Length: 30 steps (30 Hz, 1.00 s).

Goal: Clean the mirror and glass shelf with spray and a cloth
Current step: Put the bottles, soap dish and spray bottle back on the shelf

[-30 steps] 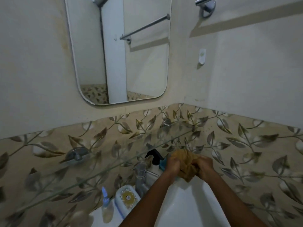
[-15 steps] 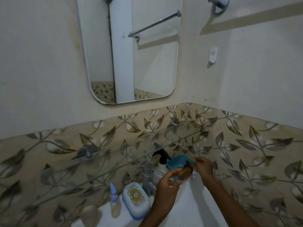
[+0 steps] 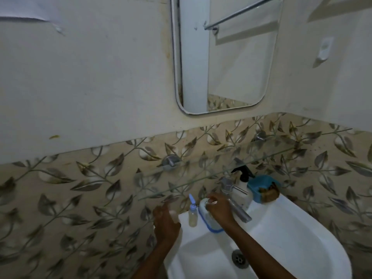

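The mirror (image 3: 231, 57) hangs on the wall at upper centre. Below it the glass shelf (image 3: 201, 179) runs slanting across the leaf-patterned tiles. A spray bottle with a black trigger (image 3: 244, 176) stands behind the tap. The brown cloth (image 3: 268, 193) lies bunched in a blue dish (image 3: 259, 183) on the sink's back right rim. My right hand (image 3: 219, 209) grips the top of a white soap case with a blue rim (image 3: 210, 223). My left hand (image 3: 166, 223) hovers with fingers spread at a pale round object (image 3: 174, 216) on the sink's left corner.
A small bottle with a blue cap (image 3: 192, 214) stands between my hands. The chrome tap (image 3: 231, 190) juts over the white sink (image 3: 291, 244), with its drain (image 3: 238, 258) below. Two metal brackets (image 3: 170, 162) hold the shelf. A white wall hook (image 3: 324, 50) sits at the right.
Both hands held the brown cloth; it now lies in the blue dish. My hands have moved left to the soap case and the sink corner. The view has swung left and down.
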Motion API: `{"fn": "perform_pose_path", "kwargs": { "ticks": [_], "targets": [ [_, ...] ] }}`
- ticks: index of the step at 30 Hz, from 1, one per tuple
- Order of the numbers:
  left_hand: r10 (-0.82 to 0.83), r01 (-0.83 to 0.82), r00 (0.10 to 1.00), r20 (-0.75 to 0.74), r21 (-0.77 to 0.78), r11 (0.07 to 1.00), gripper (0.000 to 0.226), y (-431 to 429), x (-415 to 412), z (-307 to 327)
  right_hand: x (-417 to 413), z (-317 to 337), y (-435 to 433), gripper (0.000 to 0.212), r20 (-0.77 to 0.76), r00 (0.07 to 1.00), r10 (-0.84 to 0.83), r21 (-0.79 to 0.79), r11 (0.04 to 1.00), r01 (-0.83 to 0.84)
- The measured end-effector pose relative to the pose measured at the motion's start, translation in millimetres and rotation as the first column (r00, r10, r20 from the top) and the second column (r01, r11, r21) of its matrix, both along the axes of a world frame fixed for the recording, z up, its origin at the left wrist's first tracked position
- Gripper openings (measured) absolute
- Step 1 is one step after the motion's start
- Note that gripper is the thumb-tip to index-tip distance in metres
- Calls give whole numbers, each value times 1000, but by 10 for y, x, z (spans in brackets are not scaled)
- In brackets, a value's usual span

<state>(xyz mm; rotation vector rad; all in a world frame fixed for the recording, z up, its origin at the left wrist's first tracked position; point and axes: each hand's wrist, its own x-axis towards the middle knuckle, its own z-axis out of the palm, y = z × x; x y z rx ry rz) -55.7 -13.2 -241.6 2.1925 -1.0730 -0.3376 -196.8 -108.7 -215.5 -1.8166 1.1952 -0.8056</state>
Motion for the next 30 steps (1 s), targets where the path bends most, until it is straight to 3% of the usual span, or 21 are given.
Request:
{"fn": "perform_pose_path", "kwargs": {
  "ticks": [3, 5, 6, 8, 11, 14, 17, 19, 21, 26, 30],
  "targets": [
    [10, -10, 1000, -12, -3, 1000, 50, 11, 53, -101, 232, -182, -27, 14, -72, 996, 48, 86, 995, -42],
    [33, -37, 998, -62, -65, 997, 31, 65, 38, -97, 329, -289, -43, 25, -126, 990, 56, 126, 991, -40],
    [44, -53, 995, -91, -101, 993, 28, 104, 24, -68, 363, -308, -32, 22, -152, 987, 54, 147, 989, -31],
    [16, -33, 996, -88, -188, 982, 41, 208, -45, 31, 422, -366, -30, 34, -207, 977, 56, 149, 989, -25],
    [-64, 54, 998, -23, -321, 946, 8, 429, -137, 304, 507, -414, -17, 50, -256, 964, 73, 127, 991, -42],
    [-160, 173, 985, 67, -395, 902, 25, 636, -157, 745, 537, -420, -11, 41, -266, 962, 60, 118, 993, -29],
    [-207, 277, 959, 191, -499, 821, 26, 848, -86, 1277, 547, -446, -25, 30, -221, 975, 31, 103, 995, -8],
    [-185, 264, 963, 195, -548, 794, 32, 883, 50, 1587, 516, -432, -5, 15, -178, 984, 25, 133, 991, -1],
    [-148, 229, 971, 187, -552, 802, 37, 804, 226, 1794, 454, -412, 17, 29, -148, 988, 36, 169, 986, -11],
    [-139, 212, 974, 179, -506, 836, 41, 480, 548, 1835, 227, -93, 164, 21, -92, 994, 55, 203, 979, -35],
    [-178, 192, 981, 79, -549, 813, 51, 327, 632, 1742, -73, 481, 334, 20, -9, 991, 131, 85, 988, -129]
  ]
}}
